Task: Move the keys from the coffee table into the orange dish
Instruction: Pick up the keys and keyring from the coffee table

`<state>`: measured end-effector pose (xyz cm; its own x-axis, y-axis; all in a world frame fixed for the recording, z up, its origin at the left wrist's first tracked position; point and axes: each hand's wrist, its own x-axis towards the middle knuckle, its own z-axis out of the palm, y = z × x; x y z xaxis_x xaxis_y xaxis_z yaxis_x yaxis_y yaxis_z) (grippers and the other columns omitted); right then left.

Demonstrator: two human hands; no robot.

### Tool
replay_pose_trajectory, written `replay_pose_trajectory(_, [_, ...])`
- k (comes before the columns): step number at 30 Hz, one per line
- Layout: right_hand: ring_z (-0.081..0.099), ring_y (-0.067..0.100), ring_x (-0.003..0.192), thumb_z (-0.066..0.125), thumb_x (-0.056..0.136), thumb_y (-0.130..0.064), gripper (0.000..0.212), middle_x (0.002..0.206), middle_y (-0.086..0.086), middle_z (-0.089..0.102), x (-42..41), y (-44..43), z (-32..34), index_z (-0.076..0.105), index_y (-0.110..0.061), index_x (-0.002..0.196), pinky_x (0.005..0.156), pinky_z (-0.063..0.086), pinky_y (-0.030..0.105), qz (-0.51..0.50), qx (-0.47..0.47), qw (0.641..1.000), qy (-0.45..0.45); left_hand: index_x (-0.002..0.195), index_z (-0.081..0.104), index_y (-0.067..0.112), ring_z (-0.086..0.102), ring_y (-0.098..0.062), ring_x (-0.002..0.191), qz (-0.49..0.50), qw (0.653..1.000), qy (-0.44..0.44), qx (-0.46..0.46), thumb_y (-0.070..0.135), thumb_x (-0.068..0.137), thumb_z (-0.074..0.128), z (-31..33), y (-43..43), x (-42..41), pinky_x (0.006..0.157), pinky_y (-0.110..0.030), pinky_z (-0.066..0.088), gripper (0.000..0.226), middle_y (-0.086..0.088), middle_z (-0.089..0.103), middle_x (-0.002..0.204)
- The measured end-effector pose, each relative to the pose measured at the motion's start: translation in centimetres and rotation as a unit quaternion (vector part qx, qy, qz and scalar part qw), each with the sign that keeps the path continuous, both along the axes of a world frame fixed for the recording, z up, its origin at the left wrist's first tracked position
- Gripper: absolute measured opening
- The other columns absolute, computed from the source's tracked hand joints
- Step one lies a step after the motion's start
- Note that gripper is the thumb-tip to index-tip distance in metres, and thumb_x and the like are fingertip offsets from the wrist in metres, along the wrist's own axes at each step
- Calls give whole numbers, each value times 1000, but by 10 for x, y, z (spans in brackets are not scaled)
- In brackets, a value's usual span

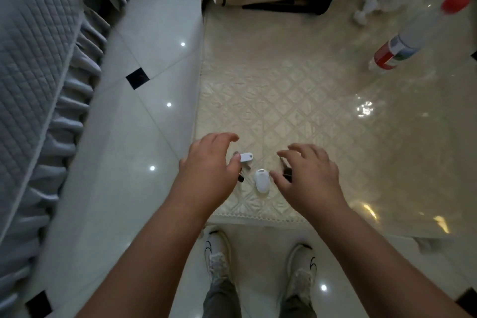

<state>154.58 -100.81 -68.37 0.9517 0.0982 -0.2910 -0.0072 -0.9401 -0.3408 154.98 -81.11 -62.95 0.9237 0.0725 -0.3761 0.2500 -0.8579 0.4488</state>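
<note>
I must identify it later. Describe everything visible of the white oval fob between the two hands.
The white oval fob looks like smooth glossy plastic, pebble-rounded, with a small slot at its far end. It lies flat on the cream quilted cover of the coffee table, near the front edge, long axis pointing away from the person. The thumb tip of the right hand is close beside it; contact cannot be told. The left hand is apart from it.

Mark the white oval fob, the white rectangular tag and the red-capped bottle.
white oval fob [261, 181]: head view, centre of its shell.
white rectangular tag [247, 156]: head view, middle of its flat face.
red-capped bottle [398, 49]: head view, label on its body.
</note>
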Motion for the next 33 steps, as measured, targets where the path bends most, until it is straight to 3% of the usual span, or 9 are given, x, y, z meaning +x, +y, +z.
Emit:
replay_pose_trajectory(4, [2,25,145,56,82,-59,53,156,-7,27,-7,18,-46,53,-39,131,110,12,49,31,-38,998,43,130,49,38,38,-12,125,7,1000,9,8,42,93,49,-18,0,-13,99,-43,37,37,16,48,133])
replay_pose_trajectory(8, [-8,30,145,58,82,-54,49,159,-2,21,-13,26,-75,54,-39,128,111,-1,50,28,-59,997,33,128,51,36,38,-11,124,9,1000,2,-8,40,93,49,-23,0,-20,100,-44,39,36,17,50,131])
replay_pose_trajectory(11, [-7,33,145,56,84,-51,43,159,0,21,-16,28,-85,56,-38,125,110,-8,51,31,-80,996,18,130,51,36,38,-10,124,0,1000,-9,-14,40,94,48,-23,0,-18,100,-43,39,37,18,50,131])
replay_pose_trajectory(17, [-5,32,146,60,84,-37,32,159,-2,22,-21,27,-93,56,-37,116,113,-6,54,24,-73,997,30,130,51,36,40,-10,124,9,999,-17,-28,40,94,48,-21,0,-14,99,-43,40,36,18,51,131])
replay_pose_trajectory(20, [9,31,145,60,85,-40,17,149,-7,39,-20,28,-92,58,-33,101,112,-1,50,21,-53,998,0,131,50,37,40,-10,123,10,999,-13,-28,41,94,48,-22,2,-13,99,-44,41,37,17,52,132])
replay_pose_trajectory(23, [43,24,120,64,83,-38,10,103,-18,61,-19,26,-85,56,-32,84,93,19,37,2,-6,1000,-23,131,50,37,41,-10,122,8,999,-13,-34,40,94,48,-24,4,-13,98,-43,42,37,18,53,130])
replay_pose_trajectory(25, [50,16,94,65,83,-37,13,83,-16,61,-19,23,-78,53,-32,83,81,27,34,-16,35,999,-18,130,52,37,40,-7,122,10,999,-15,-46,40,94,49,-25,5,-14,98,-41,42,36,19,54,128])
replay_pose_trajectory(28, [59,4,81,67,85,-35,14,86,-17,62,-18,21,-65,54,-34,90,67,47,33,-53,202,978,21,126,53,39,40,-3,120,4,998,-23,-62,41,91,54,-27,4,-16,95,-29,40,35,23,55,122])
replay_pose_trajectory(33, [66,7,86,71,87,-34,14,96,-17,67,-17,28,-29,59,-37,94,61,51,20,-95,421,901,48,122,53,46,45,4,113,-10,995,-13,-100,49,85,61,-25,0,-17,85,-20,39,38,27,57,114])
